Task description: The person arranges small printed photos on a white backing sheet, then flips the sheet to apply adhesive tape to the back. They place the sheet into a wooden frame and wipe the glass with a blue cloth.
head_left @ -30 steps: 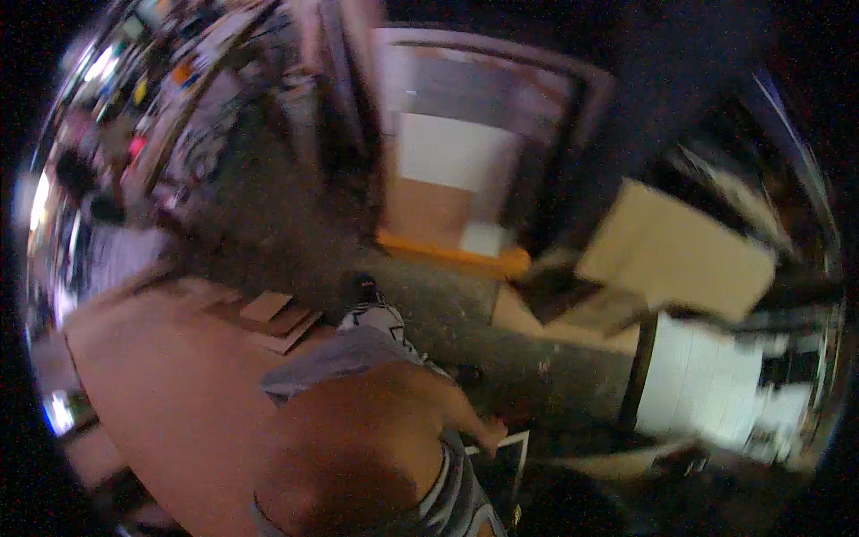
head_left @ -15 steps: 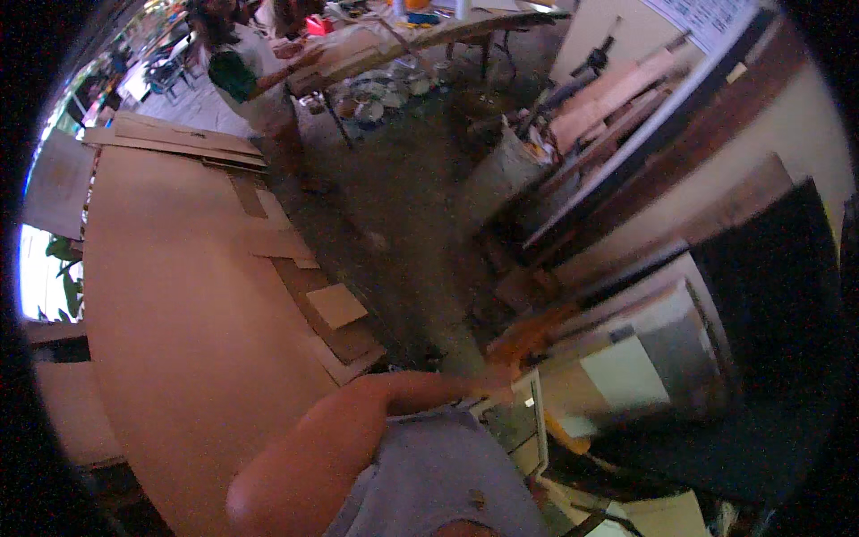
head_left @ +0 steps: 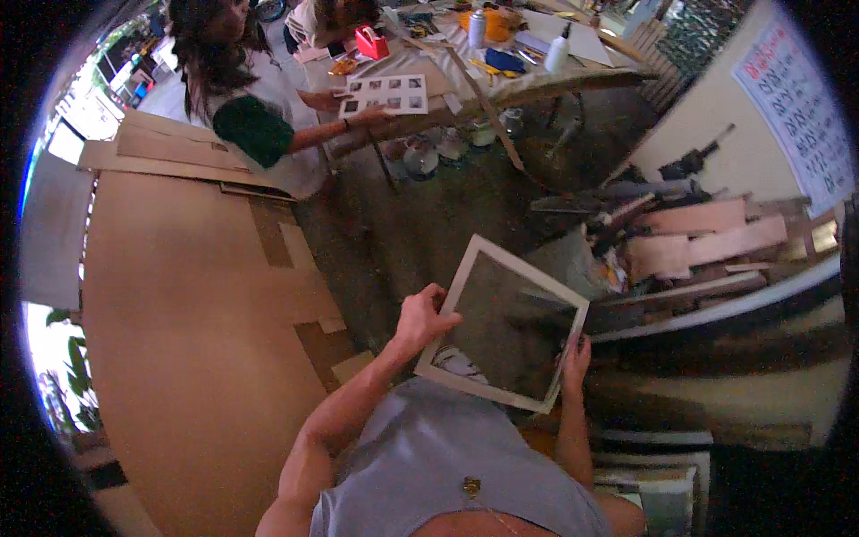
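Observation:
A white-edged picture frame point(head_left: 531, 271) with a clear, reflecting pane is tilted in front of my body. My left hand point(head_left: 423, 322) grips its left side, with the thumb lying over the border and the fingers behind. On the opposite side my right hand point(head_left: 576, 360) holds the border near the right corner; its fingers are partly hidden behind the frame. Dark floor and part of my grey shirt show beneath and around the pane.
A large brown board point(head_left: 197, 340) stretches along my left. Ahead, a person holds a white sheet of small pictures point(head_left: 387, 96) beside a cluttered worktable point(head_left: 537, 87). Wood offcuts point(head_left: 693, 237) lean at the right. More frames point(head_left: 702, 483) are stacked at lower right.
My left arm has come back from reaching toward the stacked frames at right. The white-edged frame is now up in front of me in both hands. My view has shifted.

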The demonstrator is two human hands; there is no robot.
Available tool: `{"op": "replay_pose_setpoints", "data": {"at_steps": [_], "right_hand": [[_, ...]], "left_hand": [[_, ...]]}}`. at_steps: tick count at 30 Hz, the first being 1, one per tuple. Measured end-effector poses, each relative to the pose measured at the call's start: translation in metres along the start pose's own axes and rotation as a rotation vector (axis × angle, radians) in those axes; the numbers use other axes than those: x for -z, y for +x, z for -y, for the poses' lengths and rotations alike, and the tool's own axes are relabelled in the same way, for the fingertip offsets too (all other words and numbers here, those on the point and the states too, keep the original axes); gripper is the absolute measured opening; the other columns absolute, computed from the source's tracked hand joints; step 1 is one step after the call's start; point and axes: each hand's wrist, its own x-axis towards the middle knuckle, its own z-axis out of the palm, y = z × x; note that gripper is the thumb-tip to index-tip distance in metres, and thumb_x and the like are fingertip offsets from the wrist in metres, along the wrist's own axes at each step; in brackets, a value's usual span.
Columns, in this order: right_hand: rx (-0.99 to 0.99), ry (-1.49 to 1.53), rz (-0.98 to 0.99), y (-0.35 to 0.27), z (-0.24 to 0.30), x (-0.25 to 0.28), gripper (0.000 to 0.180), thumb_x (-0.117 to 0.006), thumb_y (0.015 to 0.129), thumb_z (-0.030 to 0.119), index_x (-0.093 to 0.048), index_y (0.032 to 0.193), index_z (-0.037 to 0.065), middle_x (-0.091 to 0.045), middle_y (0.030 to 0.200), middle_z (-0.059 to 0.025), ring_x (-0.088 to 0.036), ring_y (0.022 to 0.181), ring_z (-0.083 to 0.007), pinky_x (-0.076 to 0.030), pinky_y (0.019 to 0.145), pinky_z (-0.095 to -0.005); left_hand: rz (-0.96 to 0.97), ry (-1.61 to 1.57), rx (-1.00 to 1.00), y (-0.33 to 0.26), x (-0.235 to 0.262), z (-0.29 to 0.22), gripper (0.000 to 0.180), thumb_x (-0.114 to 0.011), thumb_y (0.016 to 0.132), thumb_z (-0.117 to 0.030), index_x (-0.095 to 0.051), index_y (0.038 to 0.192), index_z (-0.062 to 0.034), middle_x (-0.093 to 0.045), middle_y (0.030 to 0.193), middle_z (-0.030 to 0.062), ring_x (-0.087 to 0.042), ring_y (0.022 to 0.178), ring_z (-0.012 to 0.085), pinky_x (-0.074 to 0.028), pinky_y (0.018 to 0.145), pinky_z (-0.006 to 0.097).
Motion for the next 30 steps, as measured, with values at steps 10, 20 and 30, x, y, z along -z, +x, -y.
{"op": "replay_pose_setpoints", "data": {"at_steps": [10, 20, 30], "right_hand": [[-0.22, 0.099, 0.144, 0.194, 0.176, -0.182, 0.045, -0.046, 0.098, 0.039, -0.058, 0.112, -0.001, -0.057, 0.085, -0.006, -0.051, 0.076, -0.0129, -0.043, 0.068, -0.0296], [-0.211, -0.042, 0.173, 0.347, 0.302, -0.371, 0.046, -0.043, 0.098, 0.044, -0.061, 0.094, 0.002, -0.053, 0.072, 0.0009, -0.046, 0.062, -0.0103, -0.038, 0.057, -0.0287], [0.057, -0.456, 0.159, 0.492, 0.276, -0.317, 0.053, -0.044, 0.095, 0.048, -0.062, 0.1, -0.002, -0.056, 0.07, -0.0066, -0.048, 0.061, -0.0186, -0.04, 0.059, -0.0348]], "left_hand": [[-0.101, -0.393, 0.044, 0.261, 0.104, -0.024, 0.066, -0.076, 0.075, -0.019, -0.047, 0.133, -0.0065, -0.064, 0.074, 0.005, -0.058, 0.065, 0.0093, -0.049, 0.062, 0.027], [-0.074, -0.39, -0.068, 0.508, 0.198, 0.028, 0.027, -0.071, 0.083, -0.02, -0.066, 0.101, -0.0005, -0.065, 0.073, 0.0043, -0.058, 0.068, 0.0059, -0.048, 0.06, 0.023], [0.765, -0.603, 0.15, 0.562, 0.145, -0.008, 0.03, -0.07, 0.084, -0.018, -0.053, 0.092, 0.0052, -0.068, 0.078, 0.0128, -0.067, 0.061, 0.0156, -0.052, 0.052, 0.028]]}}
